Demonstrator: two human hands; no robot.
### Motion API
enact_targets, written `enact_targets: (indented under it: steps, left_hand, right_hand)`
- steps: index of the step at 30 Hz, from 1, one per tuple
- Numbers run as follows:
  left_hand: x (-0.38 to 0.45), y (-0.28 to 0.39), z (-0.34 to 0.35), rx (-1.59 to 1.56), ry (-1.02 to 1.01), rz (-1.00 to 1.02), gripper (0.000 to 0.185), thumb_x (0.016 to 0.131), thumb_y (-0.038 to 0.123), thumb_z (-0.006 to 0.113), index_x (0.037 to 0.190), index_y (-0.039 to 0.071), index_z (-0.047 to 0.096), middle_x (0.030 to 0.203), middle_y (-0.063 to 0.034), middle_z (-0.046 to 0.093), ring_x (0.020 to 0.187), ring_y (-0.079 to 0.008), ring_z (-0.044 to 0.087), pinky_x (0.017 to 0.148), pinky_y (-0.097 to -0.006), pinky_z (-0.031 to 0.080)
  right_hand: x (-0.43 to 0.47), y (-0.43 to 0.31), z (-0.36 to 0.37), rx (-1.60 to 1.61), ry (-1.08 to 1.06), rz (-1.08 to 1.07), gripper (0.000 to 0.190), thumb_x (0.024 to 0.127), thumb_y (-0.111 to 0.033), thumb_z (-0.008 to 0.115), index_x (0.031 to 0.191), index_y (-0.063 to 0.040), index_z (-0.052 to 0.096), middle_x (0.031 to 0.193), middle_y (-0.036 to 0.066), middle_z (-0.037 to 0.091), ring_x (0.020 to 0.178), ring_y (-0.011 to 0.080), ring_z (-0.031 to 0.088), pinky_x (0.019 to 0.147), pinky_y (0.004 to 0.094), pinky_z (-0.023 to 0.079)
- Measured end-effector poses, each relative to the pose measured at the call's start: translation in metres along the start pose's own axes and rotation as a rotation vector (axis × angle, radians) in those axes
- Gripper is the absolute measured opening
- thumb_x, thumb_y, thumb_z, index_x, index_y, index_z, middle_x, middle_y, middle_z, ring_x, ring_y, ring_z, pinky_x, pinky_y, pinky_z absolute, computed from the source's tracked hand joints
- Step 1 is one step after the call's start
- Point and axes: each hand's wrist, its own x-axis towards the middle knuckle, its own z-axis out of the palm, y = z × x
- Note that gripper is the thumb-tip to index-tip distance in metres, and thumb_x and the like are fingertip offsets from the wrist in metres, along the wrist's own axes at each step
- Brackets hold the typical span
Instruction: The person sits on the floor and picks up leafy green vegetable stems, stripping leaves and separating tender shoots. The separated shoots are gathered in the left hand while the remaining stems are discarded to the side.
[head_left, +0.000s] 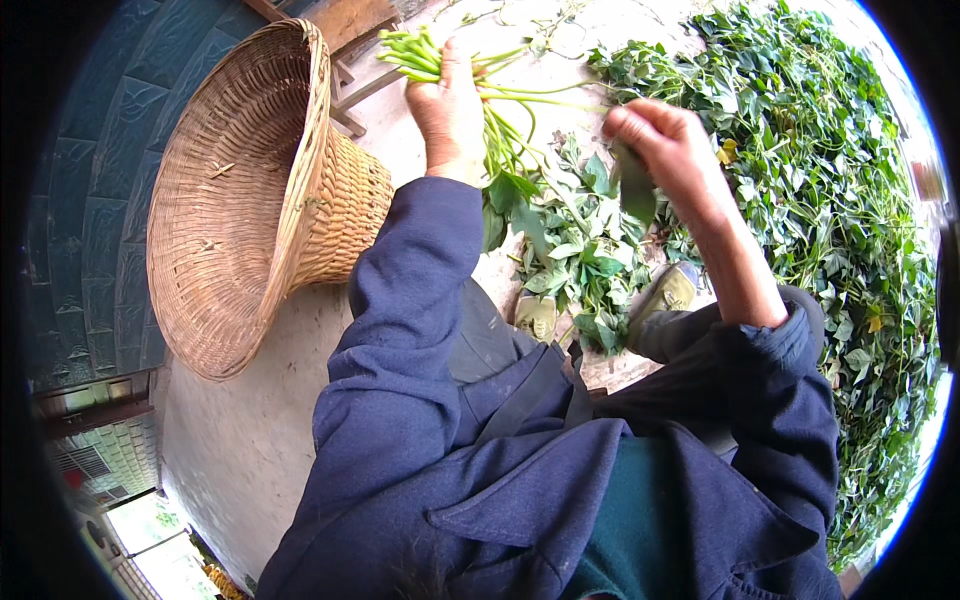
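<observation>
My left hand is closed around a bundle of green leaf stalks, cut ends up and to the left, with long stems and some leaves trailing on its other side. To its right, my right hand pinches the end of a thin stem that runs out from the bundle. A blurred green leaf hangs below the fingers of my right hand. Loose leaves and stalks lie on the ground beneath, between my shoes.
A wide wicker basket stands at the left, beside a wooden stool. A large heap of leafy green vines spreads along the right side. My shoes rest by the loose leaves. Stray vine pieces lie farther out on the concrete floor.
</observation>
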Motion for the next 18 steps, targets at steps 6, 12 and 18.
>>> enact_targets:
  steps: [6, 12, 18]
  left_hand:
    - [-0.003, -0.017, 0.009, 0.093, -0.021, 0.026, 0.019, 0.088, 0.018, 0.054, 0.086, -0.001, 0.053, 0.067, -0.0047, 0.058, 0.051, -0.0106, 0.054, 0.043, -0.024, 0.043]
    - [0.022, -0.035, -0.013, 0.227, 0.09, 0.126, 0.022, 0.087, 0.019, 0.056, 0.081, -0.003, 0.055, 0.065, -0.0046, 0.057, 0.05, -0.0128, 0.052, 0.046, -0.0267, 0.043]
    - [0.021, 0.004, -0.012, -0.176, 0.093, -0.097, 0.022, 0.086, 0.022, 0.057, 0.084, 0.001, 0.054, 0.068, -0.0052, 0.054, 0.051, -0.0109, 0.048, 0.042, -0.0235, 0.039]
  right_hand:
    - [-0.004, -0.018, -0.004, 0.455, -0.116, -0.137, 0.023, 0.088, -0.025, 0.053, 0.078, -0.005, 0.06, 0.07, -0.002, 0.055, 0.066, 0.005, 0.05, 0.062, 0.019, 0.04]
    - [-0.04, -0.027, 0.025, 0.05, -0.867, -0.099, 0.023, 0.087, -0.023, 0.053, 0.078, -0.004, 0.062, 0.066, 0.004, 0.059, 0.064, 0.0111, 0.055, 0.065, 0.0262, 0.044]
    - [-0.019, 0.004, 0.01, -0.864, -0.249, -0.188, 0.02, 0.073, -0.021, 0.066, 0.084, -0.004, 0.063, 0.078, 0.013, 0.062, 0.071, 0.03, 0.06, 0.066, 0.0368, 0.047]
